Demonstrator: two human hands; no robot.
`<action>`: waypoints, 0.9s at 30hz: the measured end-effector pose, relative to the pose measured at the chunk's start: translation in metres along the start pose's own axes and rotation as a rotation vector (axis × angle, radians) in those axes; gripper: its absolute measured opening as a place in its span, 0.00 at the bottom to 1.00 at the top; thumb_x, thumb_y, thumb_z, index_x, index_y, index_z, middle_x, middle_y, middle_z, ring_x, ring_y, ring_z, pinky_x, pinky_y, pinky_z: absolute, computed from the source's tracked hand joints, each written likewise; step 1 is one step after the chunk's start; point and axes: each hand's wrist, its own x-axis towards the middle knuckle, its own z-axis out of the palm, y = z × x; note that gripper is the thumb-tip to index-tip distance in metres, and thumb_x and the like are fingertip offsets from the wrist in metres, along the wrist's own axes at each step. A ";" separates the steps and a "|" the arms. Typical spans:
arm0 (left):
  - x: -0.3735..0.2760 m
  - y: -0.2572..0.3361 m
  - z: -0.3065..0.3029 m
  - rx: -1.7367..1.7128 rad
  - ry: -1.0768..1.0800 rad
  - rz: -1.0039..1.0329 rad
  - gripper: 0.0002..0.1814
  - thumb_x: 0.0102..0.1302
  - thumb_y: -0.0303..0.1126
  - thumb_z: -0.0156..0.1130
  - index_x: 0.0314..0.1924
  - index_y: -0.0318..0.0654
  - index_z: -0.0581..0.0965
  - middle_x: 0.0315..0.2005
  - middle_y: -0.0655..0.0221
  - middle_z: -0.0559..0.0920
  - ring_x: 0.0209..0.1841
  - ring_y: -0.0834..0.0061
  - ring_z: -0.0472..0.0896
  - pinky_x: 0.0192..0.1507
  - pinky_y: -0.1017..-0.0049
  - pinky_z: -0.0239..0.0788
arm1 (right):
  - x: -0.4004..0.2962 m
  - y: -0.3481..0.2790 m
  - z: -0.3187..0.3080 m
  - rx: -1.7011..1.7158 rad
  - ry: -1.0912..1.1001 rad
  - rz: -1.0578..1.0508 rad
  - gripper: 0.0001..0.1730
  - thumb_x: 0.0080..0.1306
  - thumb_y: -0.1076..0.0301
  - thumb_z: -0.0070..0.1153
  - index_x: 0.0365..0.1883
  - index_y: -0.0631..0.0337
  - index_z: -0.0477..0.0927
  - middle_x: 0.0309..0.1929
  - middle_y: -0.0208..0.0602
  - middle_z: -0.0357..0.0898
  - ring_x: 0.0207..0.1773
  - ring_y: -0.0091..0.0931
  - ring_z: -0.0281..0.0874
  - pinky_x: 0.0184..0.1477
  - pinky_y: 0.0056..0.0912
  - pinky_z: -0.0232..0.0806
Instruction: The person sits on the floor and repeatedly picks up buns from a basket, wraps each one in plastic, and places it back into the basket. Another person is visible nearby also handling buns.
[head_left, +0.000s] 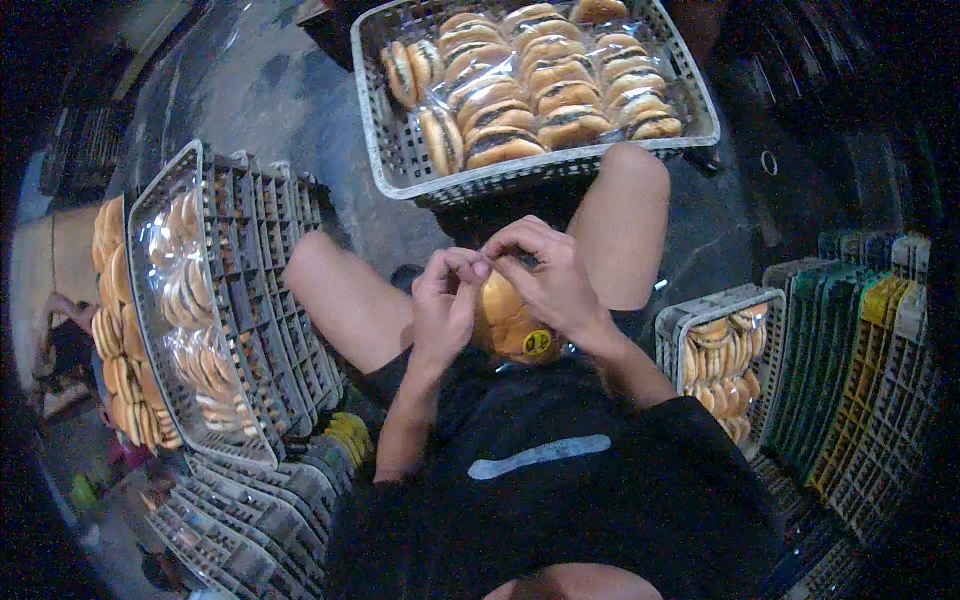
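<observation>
A round golden bun in a clear plastic bag (504, 307) hangs between my two hands, just above my lap. The bag bears a round yellow label (536, 343) with dark print. My left hand (448, 300) pinches the top of the bag between thumb and fingers. From the other side, my right hand (551, 274) grips the same gathered top, its fingertips touching the left ones. The fingers hide most of the bag's mouth.
Before my knees stands a grey plastic crate (397, 184) with rows of bagged filled buns (491, 105). Stacked crates with bagged buns (270, 300) rise at left, beside piled unbagged buns (124, 330). Another bun crate (664, 322) and green and yellow crates (832, 360) stand at right.
</observation>
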 end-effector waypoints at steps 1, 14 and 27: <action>-0.002 0.001 -0.002 0.062 0.000 -0.013 0.04 0.58 0.23 0.54 0.31 0.32 0.69 0.29 0.65 0.77 0.30 0.82 0.72 0.34 0.82 0.65 | 0.001 -0.003 -0.002 -0.027 -0.055 -0.015 0.05 0.48 0.77 0.55 0.25 0.63 0.75 0.26 0.39 0.73 0.33 0.35 0.72 0.37 0.34 0.65; -0.045 0.023 -0.019 0.349 -0.437 -0.372 0.09 0.62 0.31 0.49 0.34 0.31 0.72 0.34 0.64 0.74 0.40 0.75 0.70 0.45 0.75 0.59 | -0.038 -0.024 -0.014 -0.073 -0.562 0.428 0.11 0.54 0.69 0.50 0.37 0.56 0.75 0.32 0.42 0.73 0.37 0.37 0.69 0.43 0.33 0.62; -0.025 -0.015 0.037 0.037 -0.109 0.168 0.14 0.61 0.36 0.51 0.38 0.29 0.74 0.34 0.59 0.78 0.38 0.69 0.75 0.44 0.74 0.65 | -0.054 -0.002 -0.044 0.018 -0.016 0.169 0.24 0.52 0.62 0.56 0.43 0.69 0.67 0.34 0.44 0.70 0.41 0.37 0.68 0.42 0.35 0.63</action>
